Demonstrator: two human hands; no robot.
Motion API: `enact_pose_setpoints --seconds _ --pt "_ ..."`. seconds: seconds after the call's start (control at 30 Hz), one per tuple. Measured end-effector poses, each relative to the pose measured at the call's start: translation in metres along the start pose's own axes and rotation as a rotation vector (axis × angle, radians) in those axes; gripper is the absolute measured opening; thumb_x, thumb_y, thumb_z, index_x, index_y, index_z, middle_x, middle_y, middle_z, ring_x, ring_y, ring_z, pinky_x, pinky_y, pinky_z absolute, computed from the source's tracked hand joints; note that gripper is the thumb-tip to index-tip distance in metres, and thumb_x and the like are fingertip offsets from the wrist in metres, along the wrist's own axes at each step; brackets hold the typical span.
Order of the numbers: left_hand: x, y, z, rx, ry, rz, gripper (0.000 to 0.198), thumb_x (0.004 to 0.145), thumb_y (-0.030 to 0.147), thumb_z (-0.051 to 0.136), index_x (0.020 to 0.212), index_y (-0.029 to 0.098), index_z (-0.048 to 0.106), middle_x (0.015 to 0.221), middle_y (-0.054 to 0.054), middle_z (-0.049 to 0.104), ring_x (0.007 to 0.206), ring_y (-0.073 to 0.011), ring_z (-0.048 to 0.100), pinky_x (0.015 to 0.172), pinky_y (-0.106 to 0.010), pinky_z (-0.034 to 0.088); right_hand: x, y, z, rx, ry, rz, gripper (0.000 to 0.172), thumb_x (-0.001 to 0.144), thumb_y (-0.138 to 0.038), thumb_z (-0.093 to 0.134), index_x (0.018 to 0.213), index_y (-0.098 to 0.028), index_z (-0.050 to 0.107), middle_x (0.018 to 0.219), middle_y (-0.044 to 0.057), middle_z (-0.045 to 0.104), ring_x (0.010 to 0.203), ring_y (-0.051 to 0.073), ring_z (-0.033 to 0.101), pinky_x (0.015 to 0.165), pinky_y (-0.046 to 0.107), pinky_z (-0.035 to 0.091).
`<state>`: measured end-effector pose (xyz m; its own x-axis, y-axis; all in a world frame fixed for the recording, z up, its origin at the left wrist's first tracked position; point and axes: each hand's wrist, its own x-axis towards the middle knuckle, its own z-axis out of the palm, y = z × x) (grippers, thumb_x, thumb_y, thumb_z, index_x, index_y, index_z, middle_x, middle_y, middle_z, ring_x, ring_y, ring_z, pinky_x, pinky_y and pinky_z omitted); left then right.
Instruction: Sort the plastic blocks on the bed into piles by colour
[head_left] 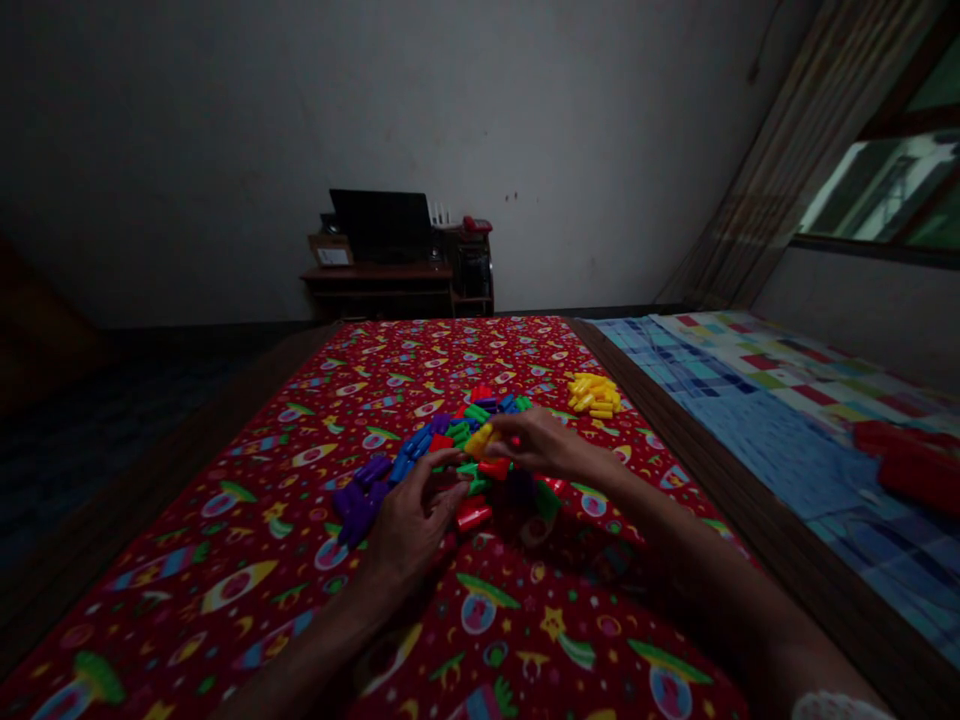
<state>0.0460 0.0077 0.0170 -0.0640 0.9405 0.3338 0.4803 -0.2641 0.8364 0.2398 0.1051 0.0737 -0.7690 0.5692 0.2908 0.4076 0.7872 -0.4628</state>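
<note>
A mixed pile of small plastic building blocks lies on the red rocket-print cloth (255,500), with green blocks (476,412), blue blocks (409,452) and red ones such as the red block (473,515). My right hand (536,440) reaches over the pile, its fingertips closed on a yellow block (478,441). At the pile's near left side is my left hand (412,515); its thumb and forefinger are apart, close to a green block (474,478), and nothing shows between them. Purple blocks (360,505) lie in a group left of that hand.
A separate heap of yellow blocks (594,394) sits on the cloth to the right. Beyond the far edge stands a desk (375,272) with a dark monitor (382,225) and a red telephone (477,225). Blue checked bedding (720,450) lies to the right.
</note>
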Motion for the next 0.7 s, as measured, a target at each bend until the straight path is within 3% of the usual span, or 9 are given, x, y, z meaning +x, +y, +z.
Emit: enact_pose_setpoints --seconds 0.13,0.2,0.3,0.4,0.53,0.7 --pt "-0.003 -0.006 0.003 0.082 0.022 0.121 0.028 0.090 0.035 0.047 0.113 0.022 0.056 0.108 -0.009 0.069 0.090 -0.0216 0.070 0.079 -0.036 0.058 -0.007 0.067 -0.033 -0.310 0.435 0.319 0.022 0.089 -0.022 0.050 0.096 -0.013 0.069 0.079 0.008 0.069 0.067 0.016 0.058 0.062 0.024 0.037" --pt "-0.003 -0.010 0.004 0.164 0.038 0.220 0.026 0.090 0.029 0.046 0.112 0.022 0.057 0.110 -0.009 0.068 0.095 -0.0213 0.069 0.084 -0.037 0.056 -0.017 0.101 -0.046 -0.471 0.516 0.447 0.027 0.085 -0.015 0.047 0.102 -0.014 0.069 0.089 0.012 0.071 0.078 0.022 0.062 0.069 0.028 0.041" --pt "-0.002 -0.013 0.003 0.260 0.059 0.336 0.022 0.089 0.023 0.045 0.106 0.021 0.059 0.110 -0.008 0.066 0.103 -0.0213 0.065 0.090 -0.037 0.054 -0.034 0.138 -0.053 -0.579 0.494 0.536 0.039 0.078 -0.004 0.044 0.106 -0.014 0.068 0.103 0.014 0.070 0.094 0.026 0.063 0.078 0.032 0.046" --pt "-0.002 -0.015 0.002 0.312 0.049 0.387 0.022 0.089 0.019 0.044 0.103 0.021 0.061 0.112 -0.009 0.065 0.105 -0.0206 0.064 0.090 -0.036 0.054 -0.046 0.158 -0.048 -0.609 0.398 0.516 0.044 0.074 -0.004 0.048 0.111 -0.015 0.067 0.115 0.015 0.067 0.104 0.027 0.060 0.086 0.036 0.048" --pt "0.000 -0.016 -0.003 0.369 0.043 0.440 0.024 0.089 0.015 0.043 0.103 0.021 0.062 0.114 -0.009 0.064 0.107 -0.0197 0.063 0.090 -0.035 0.054 -0.050 0.168 -0.041 -0.613 0.298 0.478 0.041 0.073 -0.005 0.052 0.110 -0.015 0.068 0.112 0.016 0.067 0.108 0.029 0.058 0.091 0.041 0.048" --pt "0.016 -0.021 -0.024 0.466 0.119 0.454 0.026 0.090 0.018 0.041 0.105 0.021 0.062 0.117 -0.008 0.063 0.110 -0.0201 0.061 0.095 -0.036 0.051 -0.044 0.161 -0.044 -0.581 0.434 0.418 0.041 0.072 -0.006 0.052 0.109 -0.012 0.068 0.115 0.018 0.066 0.110 0.030 0.058 0.093 0.043 0.047"
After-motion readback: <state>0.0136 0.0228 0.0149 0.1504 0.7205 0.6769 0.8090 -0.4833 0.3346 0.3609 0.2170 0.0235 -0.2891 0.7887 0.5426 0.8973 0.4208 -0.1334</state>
